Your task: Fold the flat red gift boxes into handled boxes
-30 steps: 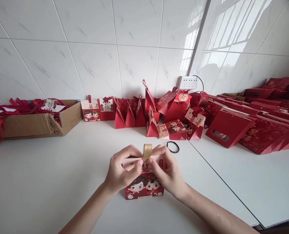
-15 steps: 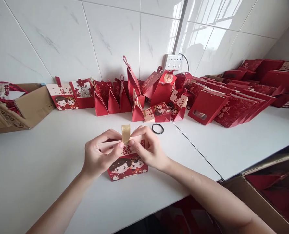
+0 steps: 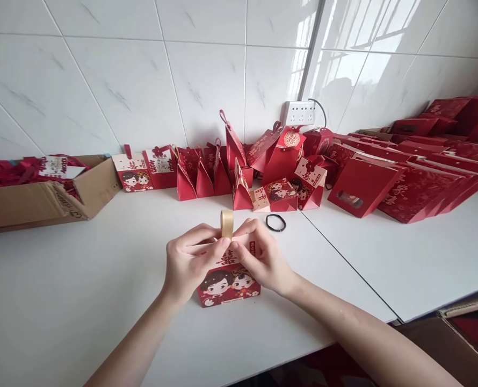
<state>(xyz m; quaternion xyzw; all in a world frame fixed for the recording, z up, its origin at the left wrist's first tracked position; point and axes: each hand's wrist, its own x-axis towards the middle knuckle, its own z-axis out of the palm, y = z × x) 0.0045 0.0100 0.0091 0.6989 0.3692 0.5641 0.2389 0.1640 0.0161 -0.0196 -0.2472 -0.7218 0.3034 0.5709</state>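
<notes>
A small red gift box (image 3: 227, 286) with a cartoon couple on its front stands on the white counter (image 3: 62, 290) before me. A gold ribbon loop (image 3: 226, 223) sticks up from its top. My left hand (image 3: 190, 263) pinches the box's top at the left of the loop. On the other side of the loop, my right hand (image 3: 261, 255) pinches the top too. Both hands have fingers closed on the box's top flaps, thumbs meeting under the ribbon.
A black hair tie (image 3: 275, 222) lies just behind the box. Several folded red gift boxes (image 3: 239, 172) line the tiled wall, with flat red bags (image 3: 404, 183) stacked at right. An open cardboard box (image 3: 45, 196) sits at left; another carton (image 3: 456, 338) is below the counter edge.
My hands stay pinched on the box top by the gold loop. The view swung right and down, then back; the lower carton came into sight.
</notes>
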